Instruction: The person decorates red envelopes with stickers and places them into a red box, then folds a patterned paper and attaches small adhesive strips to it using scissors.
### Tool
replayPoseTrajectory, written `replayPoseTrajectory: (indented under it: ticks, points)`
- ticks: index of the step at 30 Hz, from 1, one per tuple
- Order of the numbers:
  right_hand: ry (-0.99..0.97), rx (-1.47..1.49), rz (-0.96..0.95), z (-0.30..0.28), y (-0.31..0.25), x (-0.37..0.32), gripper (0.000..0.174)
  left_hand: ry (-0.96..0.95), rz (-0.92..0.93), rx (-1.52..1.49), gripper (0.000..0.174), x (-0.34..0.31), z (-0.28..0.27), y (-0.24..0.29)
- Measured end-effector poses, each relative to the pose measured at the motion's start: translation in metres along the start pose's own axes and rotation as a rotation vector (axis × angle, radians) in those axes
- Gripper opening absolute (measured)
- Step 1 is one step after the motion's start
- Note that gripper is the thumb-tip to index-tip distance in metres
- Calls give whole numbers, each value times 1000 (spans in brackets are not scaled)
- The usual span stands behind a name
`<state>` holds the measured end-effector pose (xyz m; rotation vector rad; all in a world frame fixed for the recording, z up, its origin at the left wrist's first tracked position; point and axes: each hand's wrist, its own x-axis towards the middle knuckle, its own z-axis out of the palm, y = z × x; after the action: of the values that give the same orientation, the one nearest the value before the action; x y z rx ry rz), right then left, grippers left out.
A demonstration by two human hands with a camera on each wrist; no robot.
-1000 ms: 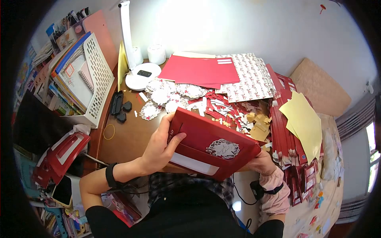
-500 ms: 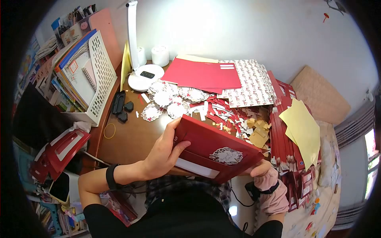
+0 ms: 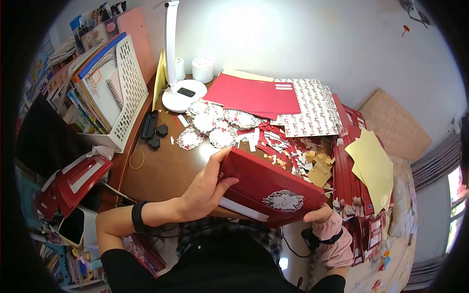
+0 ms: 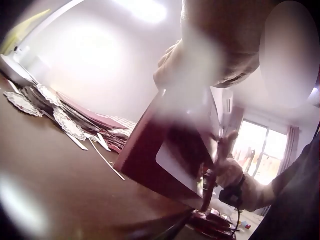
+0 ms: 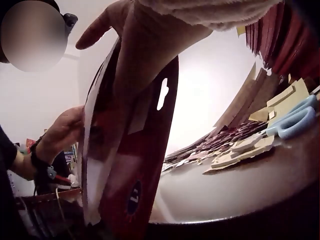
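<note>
Red carton (image 3: pixel 266 180) sits tilted over the desk's (image 3: pixel 161 171) near edge, left hand (image 3: pixel 205 190) gripping its left end thumb-on-top, right hand (image 3: pixel 318 214) pinching the lower right corner; I'd press along creases only, so panels square up uncrushed.

The head view looks steeply down over the table (image 3: pixel 163 168). Both wrist views sit low at table level, very close, facing each other across the red box (image 3: pixel 271 181).
</note>
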<state>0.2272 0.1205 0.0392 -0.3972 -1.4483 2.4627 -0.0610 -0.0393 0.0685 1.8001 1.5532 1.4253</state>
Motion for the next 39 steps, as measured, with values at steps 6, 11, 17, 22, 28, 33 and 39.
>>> replayPoseTrajectory:
  ticks: [6,11,17,22,28,33,39]
  points:
    - [-203,172,-8,-9,0,8,97,-40,-14,-11,59,-2,-2,1]
    - [-192,173,22,-11,-2,11,96,-46,6,-37,59,-2,0,0]
    - [-147,139,23,-8,-2,9,90,-57,-21,-62,59,-2,-1,1]
    - [-125,-194,-82,-16,3,-4,74,-49,-3,-55,60,-2,0,1]
    - [16,-791,-170,-35,8,-32,62,-74,-56,-77,61,-4,-3,2]
    - [138,-1289,-233,-46,17,-64,52,-72,-19,-61,60,-8,-1,0]
    - [270,-857,-217,10,-3,-41,47,-5,-8,-129,54,-11,4,-7]
